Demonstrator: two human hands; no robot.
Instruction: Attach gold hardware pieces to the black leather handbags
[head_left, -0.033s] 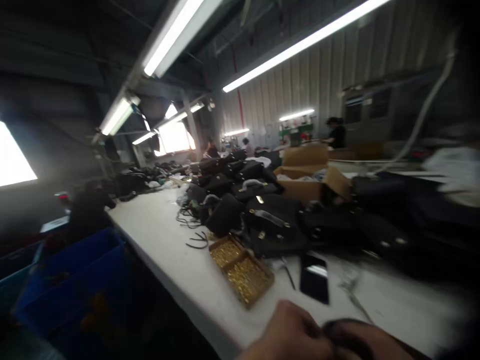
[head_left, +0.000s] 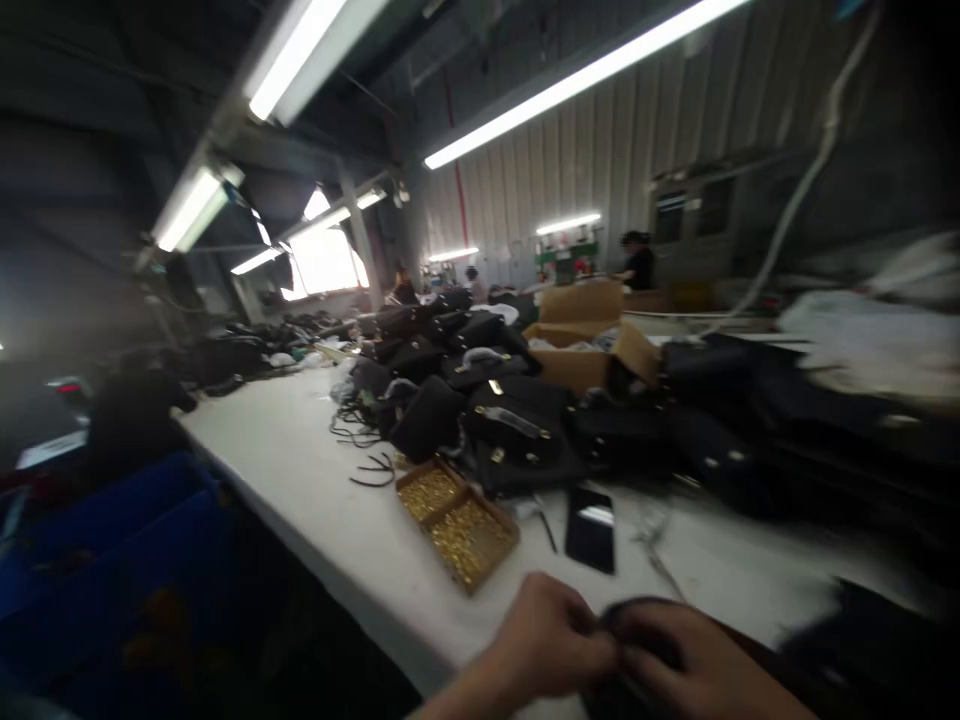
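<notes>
While both of my hands meet at the near edge of the white table [head_left: 300,470], the dark piece [head_left: 637,625] they work on sits right between them, touching both. My left hand [head_left: 544,640] comes in from the near left with its fingers curled and pressed onto the left end of the piece; my right hand [head_left: 694,665] lies over its right side, fingers bent down on it. The piece is blurred, so I cannot tell its long axis or which hand bears more of it. Just beyond the hands, a little to the left, lies a tray of gold fittings [head_left: 457,525], and to its right a black phone [head_left: 591,528] flat on the table, both near but apart from my grip. Farther off is a heap of black handbags [head_left: 517,430] and an open cardboard box [head_left: 592,350]. No label, brand or writing is readable anywhere.
</notes>
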